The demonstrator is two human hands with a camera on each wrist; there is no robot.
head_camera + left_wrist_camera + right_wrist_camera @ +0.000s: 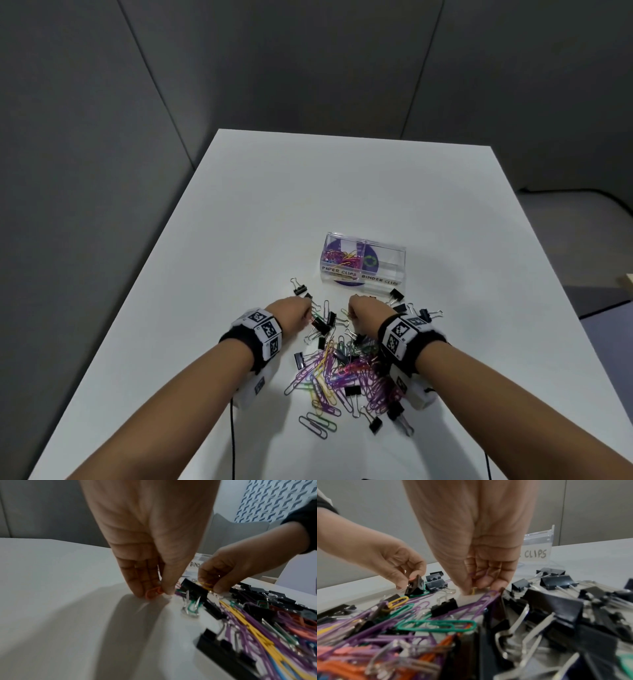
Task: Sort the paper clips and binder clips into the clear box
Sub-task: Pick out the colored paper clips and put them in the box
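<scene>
The clear box (pixel 397 274) stands beyond the pile, with coloured paper clips (pixel 342 257) in its left compartment, labelled PAPER CLIPS; the BINDER CLIPS side looks empty. A mixed pile of paper clips (pixel 329 373) and black binder clips (pixel 352 391) lies between my wrists. My left hand (pixel 154 592) pinches an orange paper clip (pixel 150 593) against the table at the pile's far left edge. My right hand (pixel 479 588) pinches a yellow paper clip (pixel 473 590) at the pile's far edge and keeps a purple clip (pixel 479 573) curled under its fingers.
The white table (pixel 308 192) stretches bare beyond the box, with grey walls behind. Loose binder clips (pixel 397 294) lie just in front of the box and at the left (pixel 298 289). Black cables (pixel 233 442) trail from both wrists over the near edge.
</scene>
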